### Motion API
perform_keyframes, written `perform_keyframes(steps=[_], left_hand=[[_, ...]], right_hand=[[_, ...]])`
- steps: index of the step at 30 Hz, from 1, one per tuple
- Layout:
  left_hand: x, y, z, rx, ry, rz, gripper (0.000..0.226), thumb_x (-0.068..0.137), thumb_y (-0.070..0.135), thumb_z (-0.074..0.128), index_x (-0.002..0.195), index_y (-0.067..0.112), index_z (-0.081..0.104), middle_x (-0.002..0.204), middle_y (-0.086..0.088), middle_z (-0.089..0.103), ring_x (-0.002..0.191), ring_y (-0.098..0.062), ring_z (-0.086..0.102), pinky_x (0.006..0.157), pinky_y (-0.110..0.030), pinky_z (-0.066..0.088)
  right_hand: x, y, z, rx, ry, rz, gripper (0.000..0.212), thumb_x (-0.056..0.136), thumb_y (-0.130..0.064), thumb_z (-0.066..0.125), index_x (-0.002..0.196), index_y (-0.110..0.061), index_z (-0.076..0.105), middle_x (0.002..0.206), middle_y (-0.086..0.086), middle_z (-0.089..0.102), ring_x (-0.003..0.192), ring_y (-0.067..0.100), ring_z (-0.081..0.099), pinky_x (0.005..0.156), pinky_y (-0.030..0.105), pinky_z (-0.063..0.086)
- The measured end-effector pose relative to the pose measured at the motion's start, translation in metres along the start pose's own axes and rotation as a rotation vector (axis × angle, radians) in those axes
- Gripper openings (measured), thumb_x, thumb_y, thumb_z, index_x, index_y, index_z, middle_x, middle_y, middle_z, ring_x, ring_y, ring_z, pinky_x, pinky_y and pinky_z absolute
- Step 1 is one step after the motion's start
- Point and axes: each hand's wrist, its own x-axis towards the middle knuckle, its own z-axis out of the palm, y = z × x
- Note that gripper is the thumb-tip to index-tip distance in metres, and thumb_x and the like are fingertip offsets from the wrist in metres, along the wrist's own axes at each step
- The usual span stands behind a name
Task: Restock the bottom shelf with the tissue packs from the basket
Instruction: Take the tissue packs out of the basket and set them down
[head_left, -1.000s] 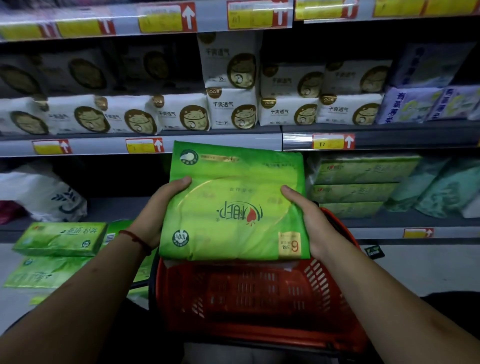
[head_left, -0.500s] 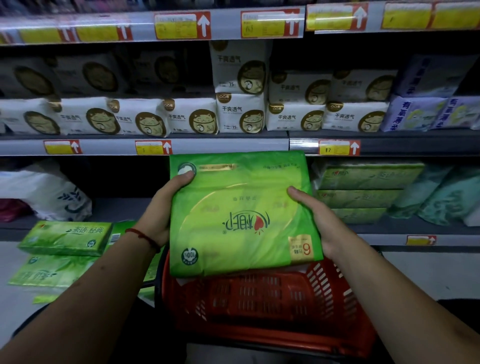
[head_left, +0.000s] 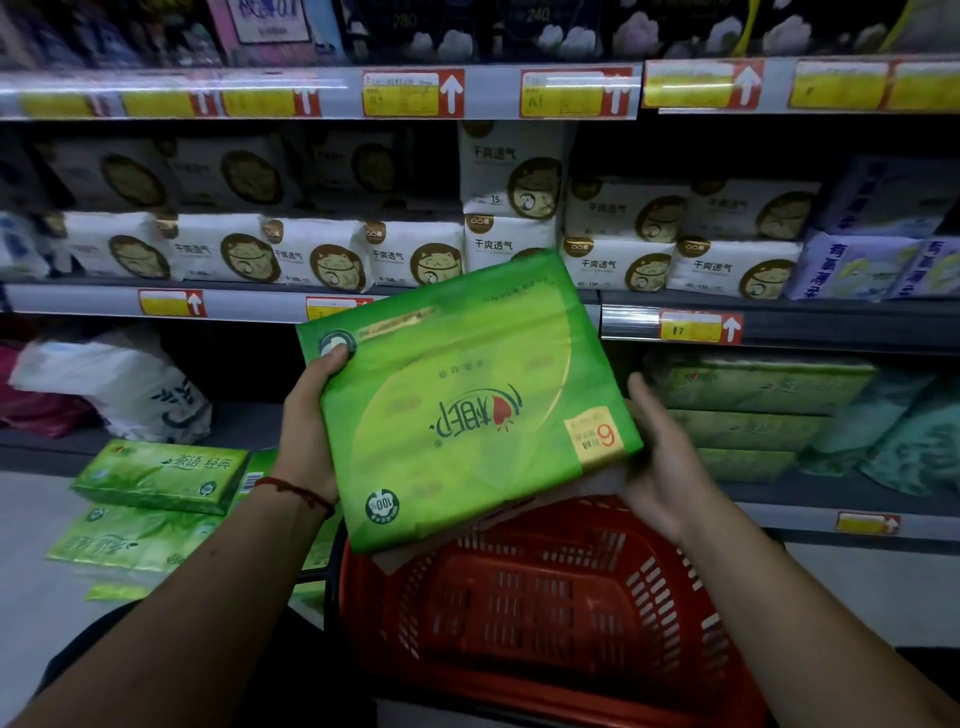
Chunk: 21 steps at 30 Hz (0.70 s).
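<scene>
A large green tissue pack hangs tilted above the red basket, its right side higher than its left. My left hand grips its left edge, thumb on the top face. My right hand cups the lower right corner, with the thumb along the edge and the fingers hidden underneath. The pack is in front of the dark gap in the bottom shelf. To the right of that gap, similar green packs lie stacked on the shelf.
Long green tissue boxes lie on the floor at the left. A white plastic bag sits on the bottom shelf's left end, teal packs at its right end. White packs fill the shelf above.
The pack has risen and turned, its right side lifting. My right thumb has slipped off the top face to the pack's edge. The view has tilted upward.
</scene>
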Motion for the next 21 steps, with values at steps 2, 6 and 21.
perform_keyframes(steps=[2,6,21], left_hand=[[0.000,0.000,-0.001,0.017,-0.007,-0.004,0.046,0.099,0.040,0.050,0.133,0.014,0.066,0.133,-0.016,0.068,0.127,-0.044,0.059,0.110,-0.062,0.043],[-0.002,-0.001,-0.002,0.017,-0.003,-0.023,0.044,0.098,0.040,0.051,0.130,0.015,0.068,0.132,-0.016,0.068,0.118,-0.039,0.066,0.103,-0.057,0.051],[0.007,0.004,-0.013,0.123,-0.121,-0.163,0.090,0.087,0.085,0.032,0.137,0.019,0.065,0.140,-0.017,0.063,0.124,-0.039,0.062,0.107,-0.063,0.043]], right_hand=[[-0.001,0.004,0.002,-0.118,0.003,0.001,0.070,0.072,-0.063,0.076,0.123,-0.015,0.069,0.121,0.018,0.073,0.106,0.033,0.073,0.090,0.054,0.058],[0.004,0.008,-0.009,-0.181,-0.036,-0.014,0.062,0.059,-0.052,0.090,0.110,-0.021,0.072,0.105,0.010,0.077,0.094,0.024,0.074,0.088,0.048,0.057],[0.011,-0.013,-0.015,0.035,0.196,-0.267,0.038,0.088,-0.037,0.068,0.120,-0.016,0.071,0.113,0.009,0.075,0.101,0.027,0.069,0.090,0.042,0.052]])
